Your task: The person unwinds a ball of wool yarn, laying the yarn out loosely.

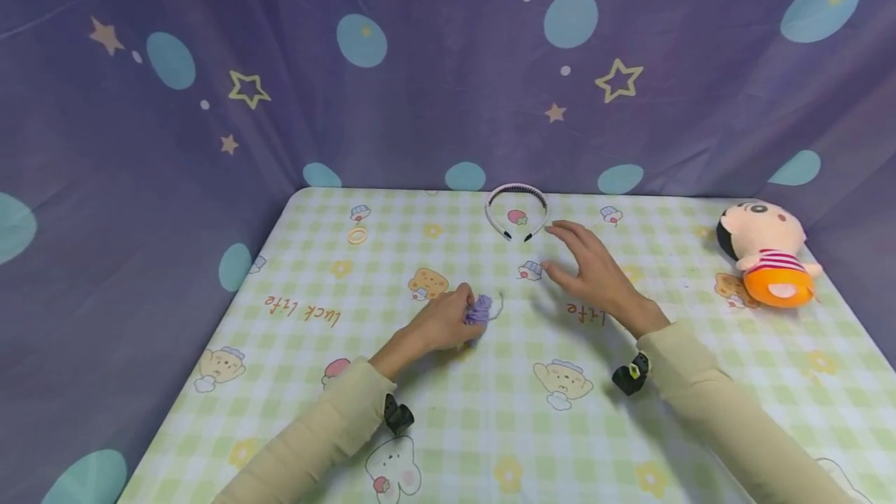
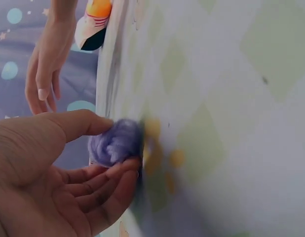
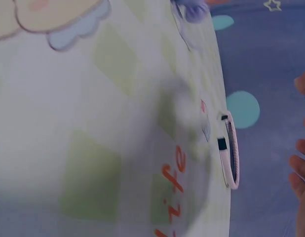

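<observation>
A small bundle of purple yarn (image 1: pixel 479 311) with a loose tail end is pinched by my left hand (image 1: pixel 442 320), close over the middle of the table. In the left wrist view the thumb presses one side of the yarn bundle (image 2: pixel 116 143) and the fingertips the other. My right hand (image 1: pixel 591 271) hovers to the right with fingers loosely spread and nothing in them. Just beyond its fingertips lies a white headband (image 1: pixel 491 213) with black tips, at the back of the table. The right wrist view shows the headband (image 3: pixel 235 168) past the printed lettering.
A plush doll (image 1: pixel 778 259) in a striped top and orange bottom lies at the right side of the table. Toward the back left is a small yellowish ring (image 1: pixel 358 236). A purple curtain (image 1: pixel 420 99) hangs behind the checked tablecloth (image 1: pixel 462 442).
</observation>
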`<state>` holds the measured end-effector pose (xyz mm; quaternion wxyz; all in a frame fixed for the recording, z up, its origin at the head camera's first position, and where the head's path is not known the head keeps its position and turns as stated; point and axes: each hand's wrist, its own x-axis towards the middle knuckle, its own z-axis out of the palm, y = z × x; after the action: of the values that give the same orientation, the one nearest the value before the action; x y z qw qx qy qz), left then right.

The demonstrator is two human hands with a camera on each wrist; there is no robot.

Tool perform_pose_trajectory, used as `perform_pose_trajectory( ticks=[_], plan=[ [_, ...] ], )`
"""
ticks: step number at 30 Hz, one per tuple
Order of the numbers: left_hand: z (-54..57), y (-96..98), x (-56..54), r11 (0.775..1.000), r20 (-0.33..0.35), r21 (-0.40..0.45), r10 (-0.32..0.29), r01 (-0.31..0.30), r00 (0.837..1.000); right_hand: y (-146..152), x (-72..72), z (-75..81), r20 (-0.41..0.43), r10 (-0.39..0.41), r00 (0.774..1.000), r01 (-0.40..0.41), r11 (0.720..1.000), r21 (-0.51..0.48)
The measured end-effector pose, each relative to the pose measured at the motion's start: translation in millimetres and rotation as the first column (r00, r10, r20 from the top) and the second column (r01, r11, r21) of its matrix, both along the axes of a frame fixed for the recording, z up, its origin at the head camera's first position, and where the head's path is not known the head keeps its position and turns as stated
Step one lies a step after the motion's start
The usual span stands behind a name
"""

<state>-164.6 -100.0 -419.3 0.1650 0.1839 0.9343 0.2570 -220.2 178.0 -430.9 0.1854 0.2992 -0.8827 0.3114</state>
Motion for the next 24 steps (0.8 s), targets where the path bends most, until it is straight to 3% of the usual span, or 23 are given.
perform_pose_trajectory(
  ticks=[7,12,19,24],
  plan=[
    [3.8,-6.8,-13.0,0.983,0.036,0.181,-0.011,0.005,0.999,-14,9.4,-4.0,0.043,0.065,0.997,-0.067,0.997,0.026],
    [18.1,-12.1,-23.9,0.942,0.119,0.332,0.011,-0.050,0.993,-21,16.8,-5.3,0.151,0.091,0.984,-0.090,0.996,-0.017],
    [41.0,-14.6,-33.2,0.842,0.248,0.531,-0.054,-0.089,0.967,-33,24.7,-8.3,0.331,0.150,0.932,-0.089,0.977,-0.191],
    [53.6,-14.1,-34.3,0.817,0.260,0.574,-0.114,-0.058,0.959,-45,29.6,-10.3,0.433,0.224,0.873,-0.084,0.944,-0.318]
  ],
)
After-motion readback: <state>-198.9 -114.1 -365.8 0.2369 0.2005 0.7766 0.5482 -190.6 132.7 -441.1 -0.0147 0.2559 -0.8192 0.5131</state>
